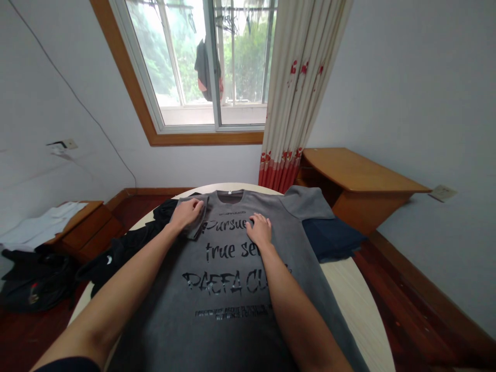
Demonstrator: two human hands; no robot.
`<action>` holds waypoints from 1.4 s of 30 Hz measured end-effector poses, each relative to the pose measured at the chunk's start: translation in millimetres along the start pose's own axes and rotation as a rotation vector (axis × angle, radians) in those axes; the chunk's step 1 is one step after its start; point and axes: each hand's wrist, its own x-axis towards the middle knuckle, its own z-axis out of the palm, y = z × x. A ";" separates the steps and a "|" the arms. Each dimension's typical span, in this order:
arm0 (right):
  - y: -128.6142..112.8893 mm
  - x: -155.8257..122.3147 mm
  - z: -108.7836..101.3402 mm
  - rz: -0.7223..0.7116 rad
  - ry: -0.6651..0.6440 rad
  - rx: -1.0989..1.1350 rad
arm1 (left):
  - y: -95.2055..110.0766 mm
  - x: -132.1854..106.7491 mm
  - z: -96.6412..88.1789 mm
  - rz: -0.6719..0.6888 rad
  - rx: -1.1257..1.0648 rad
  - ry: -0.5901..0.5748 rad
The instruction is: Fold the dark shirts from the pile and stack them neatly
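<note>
A dark grey T-shirt (232, 336) with black lettering lies front side up, its neckline at the far side. Its left-hand sleeve is turned inward over the chest. On that folded sleeve rests my left hand (189, 211), fingers lying over the cloth and pointing right. My right hand (260, 229) touches the shirt's chest beside the word "Pursue", its fingers slightly bent and apart. The right-hand sleeve (310, 202) stretches outward, partly over a folded dark blue garment (333, 240). My forearms cover some of the print.
The shirt lies on a round pale table (372, 320). Black clothes (116, 253) lie along its left edge. A wooden desk (364, 168) stands at right, a low cabinet (89, 227) with white cloth at left. Ahead are a window (213, 132) and a curtain (298, 103).
</note>
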 end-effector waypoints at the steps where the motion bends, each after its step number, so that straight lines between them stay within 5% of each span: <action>1: -0.1 -0.1 0.0 0.000 0.000 0.001 | -4.4 -3.1 0.3 0.048 0.010 -0.020; 6: -0.9 -0.3 0.2 0.009 -0.006 -0.003 | -41.8 -37.2 20.4 0.216 0.230 -0.037; 11: -1.1 -0.1 -1.0 0.011 -0.016 -0.009 | -67.0 -69.3 43.1 0.124 0.376 -0.127; 16: 0.0 0.6 -1.2 0.005 -0.023 -0.011 | -72.9 -73.1 43.3 0.061 0.433 -0.008; 18: 0.5 0.8 -0.5 0.005 -0.022 -0.013 | -76.1 -71.7 42.3 -0.003 0.431 -0.044; 22: 1.0 0.7 1.1 0.007 -0.021 -0.014 | -74.0 -57.4 40.2 -0.048 0.433 -0.176; 29: 0.2 0.3 -0.2 0.005 -0.007 -0.010 | -50.6 4.8 52.0 0.080 0.345 -0.067; 34: -0.5 0.5 -1.5 0.011 -0.017 0.001 | -59.9 37.1 65.6 -0.027 0.287 -0.173; 38: -1.0 0.0 -2.1 0.008 -0.017 -0.005 | -69.9 49.8 68.9 -0.050 0.264 -0.012; 42: -1.4 -0.4 -2.1 0.011 -0.019 -0.013 | -73.8 51.8 72.6 -0.129 0.210 -0.142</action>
